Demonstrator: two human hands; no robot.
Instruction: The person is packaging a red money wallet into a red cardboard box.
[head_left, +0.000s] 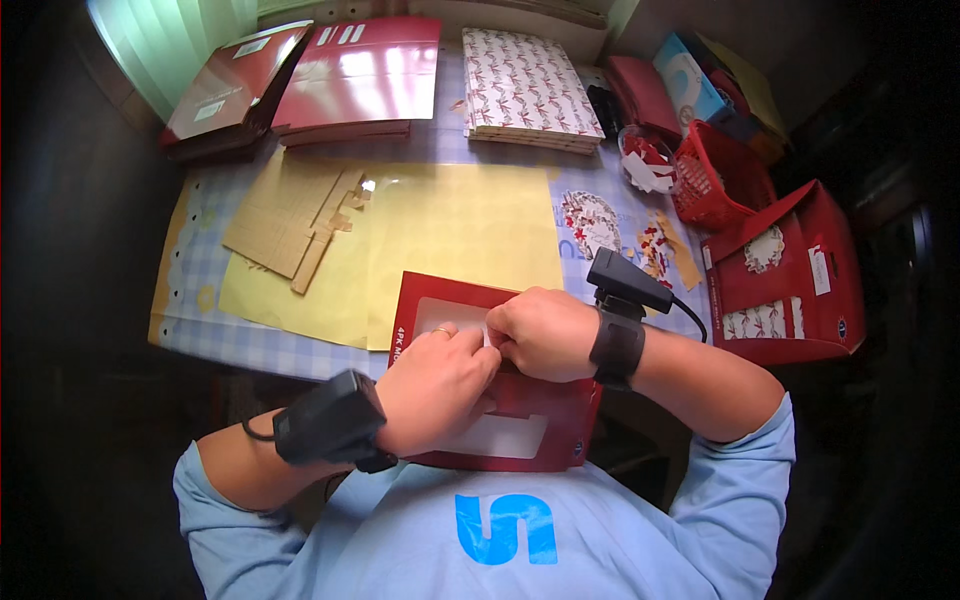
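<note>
A red printed cardboard sleeve (559, 420) with pale windows lies in front of me, partly over the table's near edge and close to my shirt. My left hand (442, 382), with a ring on one finger, rests on its middle with the fingers bent. From the right, my right hand (544, 334) meets it, thumb and fingertips pinched together over the upper window. The fingertips of both hands almost touch at a small whitish piece, mostly hidden, so which hand grips it is unclear. Both wrists carry black strapped devices.
Yellow paper sheets (465, 225) cover the table's middle, with a cardboard piece bearing tape strips (281, 217) on them. Behind stand red folder stacks (360, 75) and a patterned card stack (529, 90). Rightward are a red plastic basket (720, 176), wreath cutouts (591, 223) and another red package (787, 277).
</note>
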